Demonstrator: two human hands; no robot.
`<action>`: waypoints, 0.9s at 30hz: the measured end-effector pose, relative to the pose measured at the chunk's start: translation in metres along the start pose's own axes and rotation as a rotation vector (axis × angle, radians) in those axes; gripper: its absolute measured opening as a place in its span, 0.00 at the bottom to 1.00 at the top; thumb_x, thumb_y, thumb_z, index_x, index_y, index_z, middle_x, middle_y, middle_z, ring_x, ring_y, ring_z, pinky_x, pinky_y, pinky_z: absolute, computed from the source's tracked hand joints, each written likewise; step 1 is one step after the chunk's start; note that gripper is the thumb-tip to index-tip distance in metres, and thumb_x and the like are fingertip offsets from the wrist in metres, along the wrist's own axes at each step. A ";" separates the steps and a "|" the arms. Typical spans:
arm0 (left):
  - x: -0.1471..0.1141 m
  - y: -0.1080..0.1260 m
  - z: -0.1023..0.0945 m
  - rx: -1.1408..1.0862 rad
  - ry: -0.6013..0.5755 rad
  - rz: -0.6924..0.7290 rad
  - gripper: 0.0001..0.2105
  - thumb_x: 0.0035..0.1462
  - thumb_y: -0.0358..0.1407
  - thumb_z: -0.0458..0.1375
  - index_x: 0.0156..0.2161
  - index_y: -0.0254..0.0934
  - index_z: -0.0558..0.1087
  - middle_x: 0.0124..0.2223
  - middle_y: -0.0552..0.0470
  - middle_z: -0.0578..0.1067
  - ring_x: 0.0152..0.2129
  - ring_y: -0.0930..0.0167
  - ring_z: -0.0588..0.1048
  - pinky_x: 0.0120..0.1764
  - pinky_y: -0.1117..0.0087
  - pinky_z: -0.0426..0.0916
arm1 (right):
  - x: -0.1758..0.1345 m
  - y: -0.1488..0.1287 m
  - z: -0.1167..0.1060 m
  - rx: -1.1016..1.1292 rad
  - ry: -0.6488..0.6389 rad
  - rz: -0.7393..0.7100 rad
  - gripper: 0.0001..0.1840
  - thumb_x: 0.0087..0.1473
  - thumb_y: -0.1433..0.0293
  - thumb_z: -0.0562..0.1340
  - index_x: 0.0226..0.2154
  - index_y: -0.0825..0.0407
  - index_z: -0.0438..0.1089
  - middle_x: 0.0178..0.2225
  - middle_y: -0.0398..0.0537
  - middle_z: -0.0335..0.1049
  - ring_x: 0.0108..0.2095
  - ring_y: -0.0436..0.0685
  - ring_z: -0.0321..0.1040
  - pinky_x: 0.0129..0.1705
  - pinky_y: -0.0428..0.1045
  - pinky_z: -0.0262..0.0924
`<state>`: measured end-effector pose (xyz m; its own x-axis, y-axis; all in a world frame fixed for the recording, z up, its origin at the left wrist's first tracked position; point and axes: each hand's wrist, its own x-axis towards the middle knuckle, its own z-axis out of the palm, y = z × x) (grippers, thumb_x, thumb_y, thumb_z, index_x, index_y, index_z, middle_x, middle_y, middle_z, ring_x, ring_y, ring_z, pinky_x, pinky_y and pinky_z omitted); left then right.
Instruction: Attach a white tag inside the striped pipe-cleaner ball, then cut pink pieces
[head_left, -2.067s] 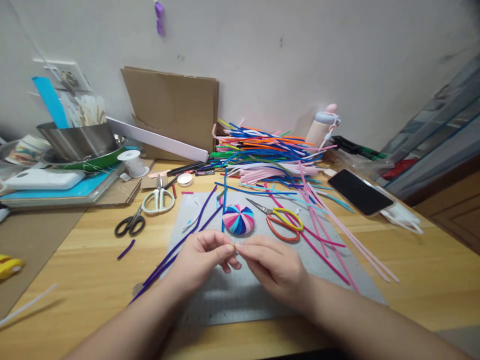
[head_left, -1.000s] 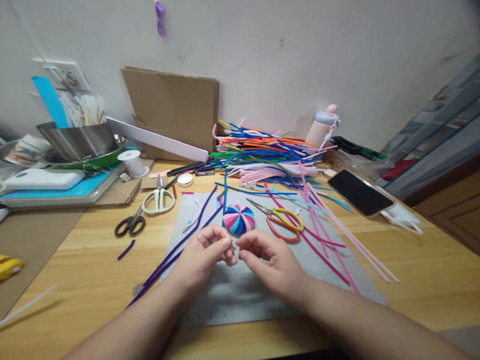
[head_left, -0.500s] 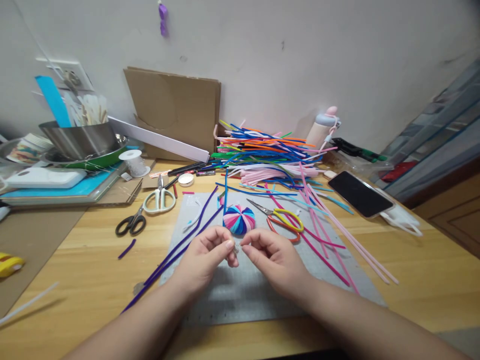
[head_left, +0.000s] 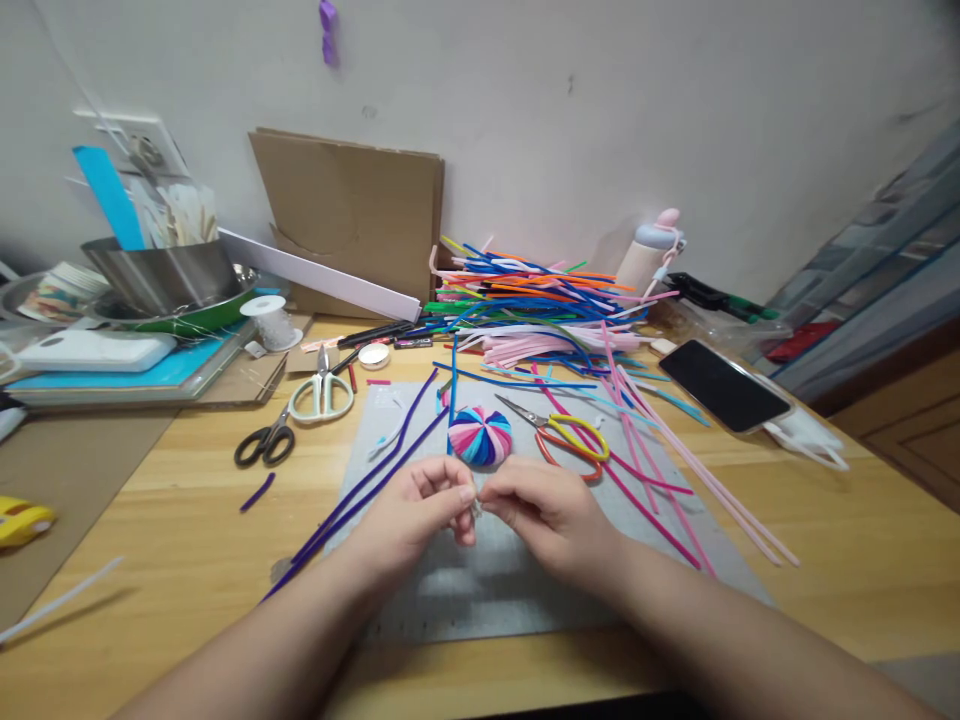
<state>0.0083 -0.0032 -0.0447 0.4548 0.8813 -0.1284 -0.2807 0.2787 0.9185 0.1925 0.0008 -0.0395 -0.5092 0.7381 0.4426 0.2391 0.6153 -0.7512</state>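
Wooden table (head_left: 840, 570) under a pale wall (head_left: 525, 120), grey mat (head_left: 525, 610) on top, left hand (head_left: 424, 505) pinching a tiny pale thing (head_left: 477, 508) above it, too blurred to name, right hand (head_left: 551, 510) bunched right beside it, whether gripping I can't tell, striped ball (head_left: 480, 436) just beyond.

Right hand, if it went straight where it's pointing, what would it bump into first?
Probably the left hand at its fingertips, or the small pale thing pinched there. The right hand points straight at them; I can't tell whether they touch.
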 end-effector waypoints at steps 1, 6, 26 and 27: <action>0.000 0.000 -0.001 0.016 -0.017 -0.005 0.08 0.51 0.37 0.61 0.29 0.34 0.69 0.20 0.57 0.69 0.17 0.78 0.68 0.25 0.76 0.64 | 0.001 0.000 0.001 0.137 -0.031 0.138 0.05 0.55 0.72 0.59 0.30 0.54 0.70 0.25 0.44 0.66 0.25 0.49 0.62 0.28 0.45 0.57; -0.002 0.002 0.002 0.118 -0.081 -0.066 0.09 0.50 0.38 0.62 0.29 0.33 0.70 0.19 0.57 0.68 0.14 0.79 0.64 0.21 0.78 0.59 | 0.005 0.005 0.000 0.887 -0.276 0.718 0.10 0.41 0.68 0.66 0.23 0.56 0.66 0.15 0.36 0.57 0.13 0.43 0.51 0.15 0.40 0.45; -0.004 0.005 0.012 -0.334 -0.022 -0.125 0.07 0.48 0.33 0.63 0.28 0.31 0.70 0.17 0.59 0.64 0.12 0.82 0.61 0.20 0.78 0.53 | -0.011 0.006 0.003 -0.501 0.255 -0.495 0.12 0.54 0.79 0.59 0.42 0.54 0.70 0.33 0.50 0.73 0.31 0.52 0.70 0.30 0.46 0.65; -0.004 0.004 0.012 -0.353 -0.028 -0.137 0.07 0.48 0.32 0.63 0.28 0.31 0.70 0.17 0.59 0.64 0.12 0.82 0.60 0.20 0.78 0.53 | -0.011 0.005 0.003 -0.506 0.266 -0.506 0.13 0.54 0.79 0.59 0.42 0.54 0.70 0.33 0.50 0.74 0.31 0.52 0.70 0.30 0.46 0.65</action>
<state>0.0156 -0.0104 -0.0360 0.5299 0.8174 -0.2262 -0.4875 0.5118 0.7074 0.1967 -0.0057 -0.0495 -0.4562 0.3343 0.8247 0.4120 0.9008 -0.1373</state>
